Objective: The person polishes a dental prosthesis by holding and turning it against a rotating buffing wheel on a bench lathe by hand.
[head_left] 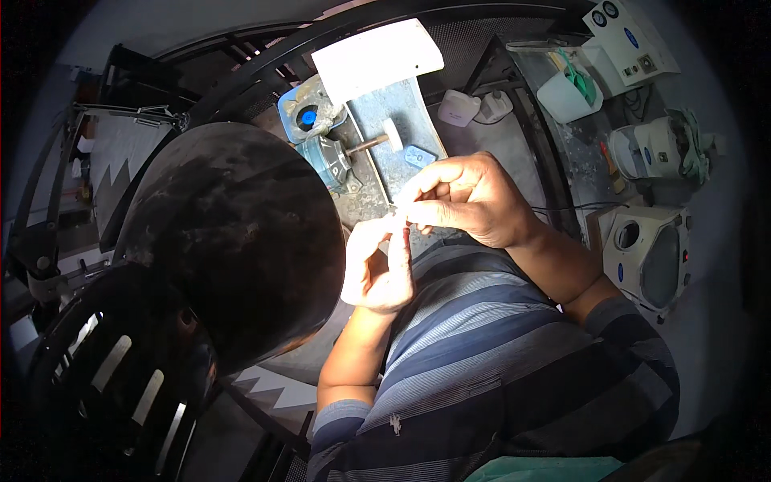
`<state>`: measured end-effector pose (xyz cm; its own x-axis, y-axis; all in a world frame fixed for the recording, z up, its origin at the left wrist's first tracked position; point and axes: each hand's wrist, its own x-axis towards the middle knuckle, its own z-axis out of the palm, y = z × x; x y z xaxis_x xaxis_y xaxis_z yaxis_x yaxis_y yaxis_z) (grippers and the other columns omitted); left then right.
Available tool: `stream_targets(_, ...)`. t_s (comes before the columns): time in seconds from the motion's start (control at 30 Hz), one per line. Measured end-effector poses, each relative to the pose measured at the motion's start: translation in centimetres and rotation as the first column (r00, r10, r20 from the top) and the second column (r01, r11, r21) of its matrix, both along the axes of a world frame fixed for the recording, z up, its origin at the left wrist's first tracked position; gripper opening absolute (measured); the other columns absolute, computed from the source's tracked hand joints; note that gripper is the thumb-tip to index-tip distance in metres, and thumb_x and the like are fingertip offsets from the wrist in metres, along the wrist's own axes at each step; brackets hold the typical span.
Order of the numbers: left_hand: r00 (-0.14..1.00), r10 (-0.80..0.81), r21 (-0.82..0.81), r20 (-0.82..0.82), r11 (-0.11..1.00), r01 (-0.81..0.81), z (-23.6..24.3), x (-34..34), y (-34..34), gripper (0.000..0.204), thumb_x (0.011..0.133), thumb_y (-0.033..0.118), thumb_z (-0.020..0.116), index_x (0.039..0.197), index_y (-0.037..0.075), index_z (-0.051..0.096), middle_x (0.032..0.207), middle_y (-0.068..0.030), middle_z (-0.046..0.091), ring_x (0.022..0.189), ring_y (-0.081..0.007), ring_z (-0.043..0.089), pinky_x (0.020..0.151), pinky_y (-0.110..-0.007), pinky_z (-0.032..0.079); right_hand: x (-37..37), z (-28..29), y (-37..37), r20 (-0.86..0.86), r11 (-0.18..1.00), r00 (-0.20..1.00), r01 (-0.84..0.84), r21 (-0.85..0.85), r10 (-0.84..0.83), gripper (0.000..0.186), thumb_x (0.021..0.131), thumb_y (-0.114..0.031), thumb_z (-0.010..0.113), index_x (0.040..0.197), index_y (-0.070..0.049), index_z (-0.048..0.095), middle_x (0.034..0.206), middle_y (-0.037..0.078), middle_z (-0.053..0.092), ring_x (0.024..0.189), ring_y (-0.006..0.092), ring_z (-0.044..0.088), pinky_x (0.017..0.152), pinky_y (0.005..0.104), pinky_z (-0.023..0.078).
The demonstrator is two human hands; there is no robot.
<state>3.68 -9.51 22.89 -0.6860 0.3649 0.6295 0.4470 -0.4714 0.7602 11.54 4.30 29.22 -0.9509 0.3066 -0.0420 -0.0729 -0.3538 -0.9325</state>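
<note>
My left hand (377, 265) is raised under bright light, its fingertips pressed together with those of my right hand (470, 201). My right hand pinches at the same point from above and to the right, its other fingers curled. Whatever is between the fingertips is small, pale and washed out, too small to name. Just beyond my hands are a teal bench motor (325, 165) with a white wheel (393, 135) on its shaft, a pale metal tray (373, 104) and a small blue block (420, 157) in that tray.
A big black lamp hood (225, 225) fills the left. Behind stand a white panel (377, 56) and a blue tub (286, 108). At right are a white container (566, 103) with green contents, pale bench machines (646, 249) and a black cable (562, 207). Two jugs (459, 108) sit behind.
</note>
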Motion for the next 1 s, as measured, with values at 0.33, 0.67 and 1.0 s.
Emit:
stream_targets(0.33, 0.989, -0.059, 0.007, 0.138, 0.998, 0.058, 0.2, 0.5, 0.1, 0.024, 0.082, -0.014, 0.058, 0.105, -0.008, 0.054, 0.091, -0.025, 0.064, 0.071, -0.022, 0.064, 0.061, -0.03, 0.052, -0.1, 0.0, 0.0, 0.02, 0.999, 1.0, 0.008, 0.037, -0.009, 0.013, 0.088, -0.003, 0.061, 0.096, 0.008, 0.063, 0.084, 0.011, 0.066, 0.073, 0.0124, 0.062, 0.066, 0.0236, 0.05)
stream_targets(0.67, 0.942, -0.154, -0.042, 0.298, 0.984, 0.174, 0.7, 0.3, -0.6, 0.022, 0.085, -0.011, 0.056, 0.108, -0.008, 0.057, 0.095, -0.0184, 0.064, 0.079, -0.0181, 0.063, 0.07, -0.028, 0.052, -0.2, -0.3, 0.0, 0.018, 0.999, 1.0, 0.01, 0.054, -0.011, 0.014, 0.088, -0.003, 0.061, 0.097, 0.007, 0.063, 0.085, 0.011, 0.066, 0.076, 0.0125, 0.063, 0.067, 0.0235, 0.05)
stream_targets(1.0, 0.99, -0.042, -0.144, 0.133, 0.988, 0.061, 0.8, -0.9, -0.2, 0.021, 0.079, -0.016, 0.061, 0.099, -0.01, 0.063, 0.089, -0.0188, 0.065, 0.072, -0.0185, 0.063, 0.064, -0.028, 0.053, -0.1, -1.2, 0.3, 0.031, 0.998, 0.999, 0.019, 0.057, -0.021, 0.013, 0.087, 0.0, 0.061, 0.098, 0.006, 0.063, 0.088, 0.01, 0.066, 0.076, 0.011, 0.062, 0.068, 0.0226, 0.05)
